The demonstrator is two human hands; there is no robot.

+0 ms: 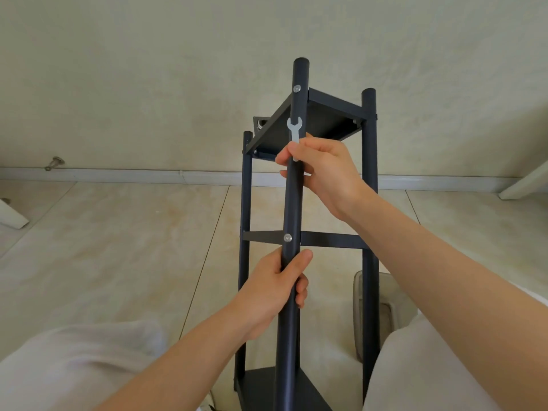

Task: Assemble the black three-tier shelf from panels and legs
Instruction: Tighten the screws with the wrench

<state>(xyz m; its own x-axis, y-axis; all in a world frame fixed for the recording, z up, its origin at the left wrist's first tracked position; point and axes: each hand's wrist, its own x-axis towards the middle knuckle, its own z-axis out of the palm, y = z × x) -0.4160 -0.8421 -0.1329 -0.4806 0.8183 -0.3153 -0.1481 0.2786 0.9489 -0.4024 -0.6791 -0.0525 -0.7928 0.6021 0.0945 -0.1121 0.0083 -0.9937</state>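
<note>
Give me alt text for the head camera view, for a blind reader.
Two hands grip the near leg of a black three-tier shelf: the left hand below its middle bolt, the right hand above it, also holding a small white wrench.

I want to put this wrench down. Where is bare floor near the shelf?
Left of the shelf, bare tiles for the wrench run from the baseboard to the trouser leg. Right of it is crowded: a slipper lies by the shelf's right leg.
</note>
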